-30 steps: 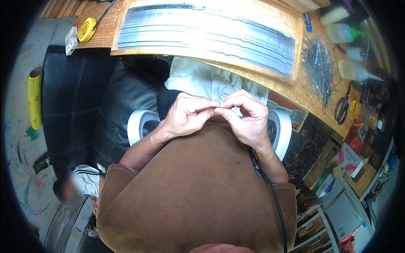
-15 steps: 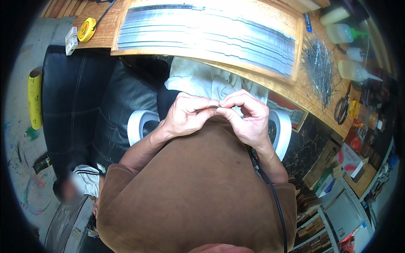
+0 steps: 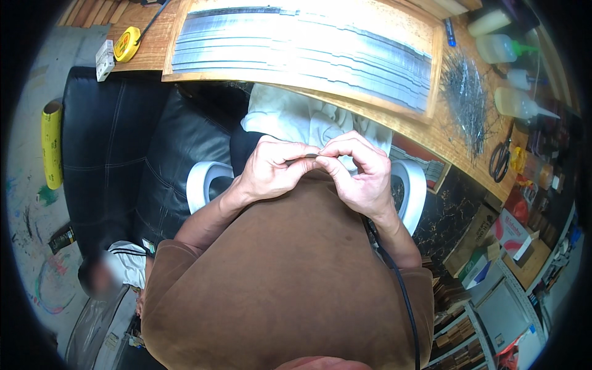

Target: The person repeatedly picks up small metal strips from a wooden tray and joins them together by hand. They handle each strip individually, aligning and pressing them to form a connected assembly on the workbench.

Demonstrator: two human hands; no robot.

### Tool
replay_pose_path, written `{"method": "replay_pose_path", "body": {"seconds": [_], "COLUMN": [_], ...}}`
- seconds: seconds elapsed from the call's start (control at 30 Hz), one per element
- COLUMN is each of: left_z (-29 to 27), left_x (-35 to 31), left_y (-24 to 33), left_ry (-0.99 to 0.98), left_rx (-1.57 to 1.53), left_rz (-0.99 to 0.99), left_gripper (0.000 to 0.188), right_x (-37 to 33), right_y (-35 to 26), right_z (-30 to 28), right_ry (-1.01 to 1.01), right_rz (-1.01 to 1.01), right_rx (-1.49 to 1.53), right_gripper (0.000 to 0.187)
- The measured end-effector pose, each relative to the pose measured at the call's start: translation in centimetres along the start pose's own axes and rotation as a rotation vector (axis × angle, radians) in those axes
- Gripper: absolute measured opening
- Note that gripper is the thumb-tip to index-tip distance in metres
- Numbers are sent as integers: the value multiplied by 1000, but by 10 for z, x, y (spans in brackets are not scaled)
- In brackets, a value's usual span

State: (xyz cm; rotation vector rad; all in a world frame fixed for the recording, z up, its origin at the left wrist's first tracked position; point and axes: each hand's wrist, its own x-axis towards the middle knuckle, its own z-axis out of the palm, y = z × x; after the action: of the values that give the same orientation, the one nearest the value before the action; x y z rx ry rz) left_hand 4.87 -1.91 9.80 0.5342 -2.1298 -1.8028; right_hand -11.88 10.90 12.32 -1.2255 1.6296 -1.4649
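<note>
In front of my chest, both hands meet with their fingertips nearly touching. My left hand (image 3: 275,165) is closed, thumb and forefinger pinched together. Opposite it, my right hand (image 3: 362,172) pinches at the same spot. Between the two sets of fingertips a small, thin dark piece (image 3: 312,155) shows; most of it is covered by the fingers, and I cannot make out its kind. Beyond the hands lies a white cloth (image 3: 280,111). Further off, a shallow wooden tray (image 3: 237,78) on the bench holds rows of thin grey strips (image 3: 296,58), partly washed out by glare.
A heap of thin dark wires (image 3: 465,105), scissors (image 3: 501,161) and squeeze bottles (image 3: 517,102) stand right on the wooden bench. A tape measure (image 3: 127,44) is far left. White chair arms (image 3: 198,191) flank me; a black sofa (image 3: 102,154) and another person (image 3: 128,262) are left.
My right hand has shifted very slightly left, its fingers tilting a little. My left hand keeps its place and pinch.
</note>
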Motion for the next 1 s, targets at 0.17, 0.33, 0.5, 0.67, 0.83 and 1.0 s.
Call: {"method": "replay_pose_path", "body": {"seconds": [0.17,0.33,0.5,0.67,0.83,1.0], "left_z": [3,2,2,3,8,8], "left_x": [2,2,2,4,9,27], "left_y": [1,2,4,4,7,13], "left_ry": [36,16,11,7,111,98], "left_rx": [-39,-13,-14,-26,-47,-90], "left_rz": [24,6,-2,-6,38,97], "left_gripper": [18,19,19,17,16,18], "right_x": [-1,-1,-1,-1,2,23], "right_y": [2,2,2,2,-16,-56], "right_z": [0,1,2,1,-25,-117], "right_ry": [9,18,38,55,112,513], "right_rz": [-5,-16,-23,-33,-14,-17], "right_rx": [-1,-20,-23,-37,-121,-623], "right_gripper": [10,10,11,11,12,7]}}
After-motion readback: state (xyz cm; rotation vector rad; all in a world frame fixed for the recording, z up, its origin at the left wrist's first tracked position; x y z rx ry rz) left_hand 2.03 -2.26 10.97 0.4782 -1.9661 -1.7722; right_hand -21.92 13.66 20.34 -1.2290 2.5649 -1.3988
